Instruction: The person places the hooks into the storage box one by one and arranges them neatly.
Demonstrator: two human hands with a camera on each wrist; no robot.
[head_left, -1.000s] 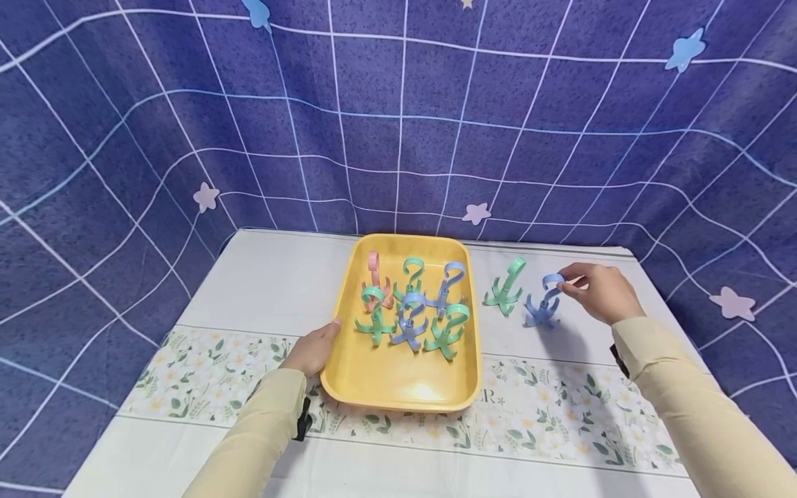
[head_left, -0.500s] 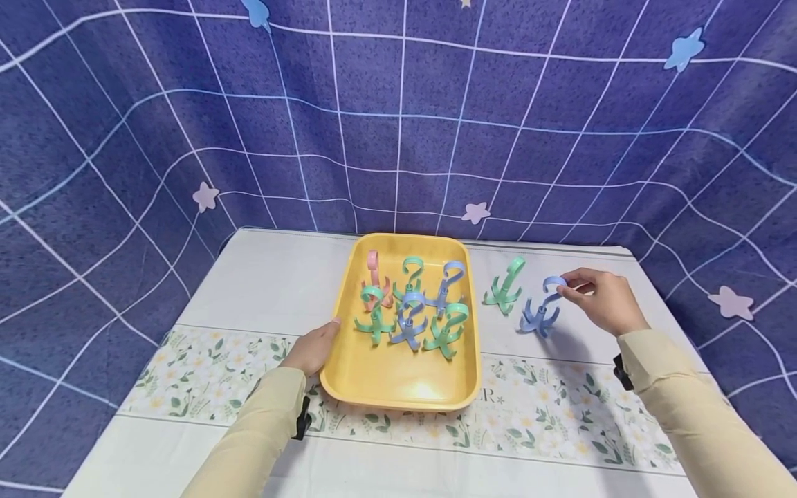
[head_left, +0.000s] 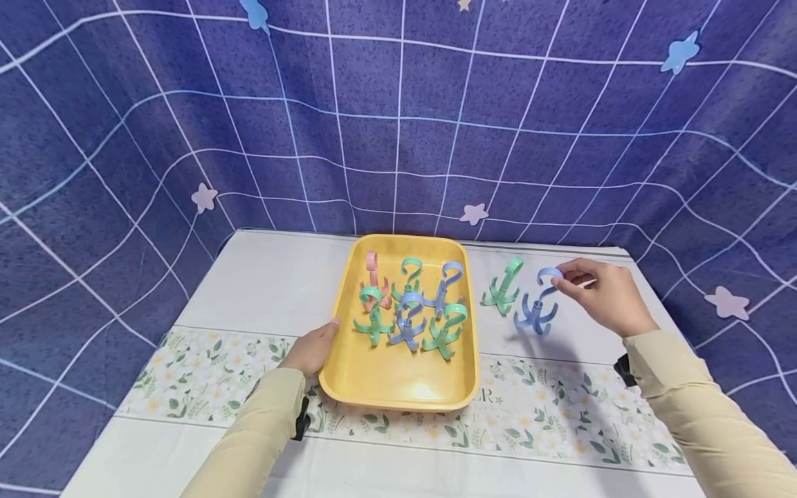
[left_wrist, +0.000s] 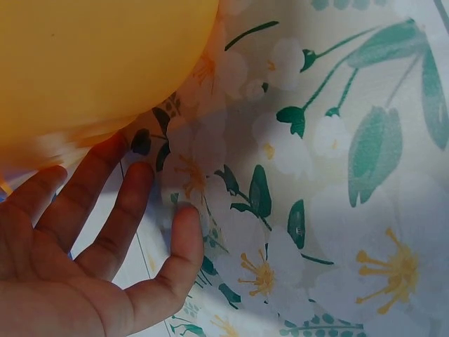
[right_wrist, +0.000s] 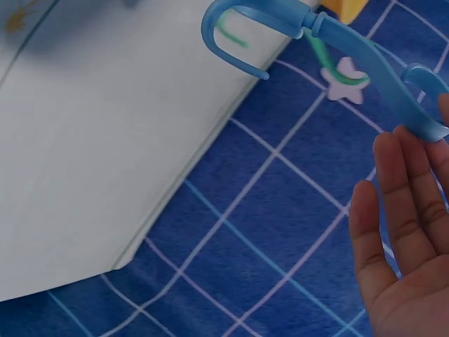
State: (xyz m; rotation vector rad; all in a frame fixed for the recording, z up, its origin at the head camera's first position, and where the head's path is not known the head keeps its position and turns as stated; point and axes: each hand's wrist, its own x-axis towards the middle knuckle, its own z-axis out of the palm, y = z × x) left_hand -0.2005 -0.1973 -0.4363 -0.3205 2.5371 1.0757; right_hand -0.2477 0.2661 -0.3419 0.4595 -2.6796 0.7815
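In the head view my right hand (head_left: 607, 294) pinches the curved top of a blue multi-prong hanging hook (head_left: 534, 317) between thumb and fingertips. Its prongs hang downward, with a shadow beneath on the table. Up close, the right wrist view shows the blue hook's bent stem (right_wrist: 372, 60) at my fingertips (right_wrist: 400, 140). Just left of it a green hanging hook (head_left: 500, 296) stands on the table. At the left side of a yellow tray (head_left: 398, 384), my left hand (head_left: 311, 348) holds the rim with the thumb; its other fingers (left_wrist: 116, 151) reach beneath the edge.
Inside the tray stand several hanging hooks: a pink one (head_left: 371, 266), blue ones such as the front blue hook (head_left: 407, 332), and green ones such as the front green hook (head_left: 443, 339). A white cloth with a floral band (head_left: 218, 366) covers the table; a blue curtain (head_left: 398, 138) surrounds it.
My right hand has raised the blue hook slightly and drawn it a little to the left, toward the green one. The left hand and tray stay where they were.
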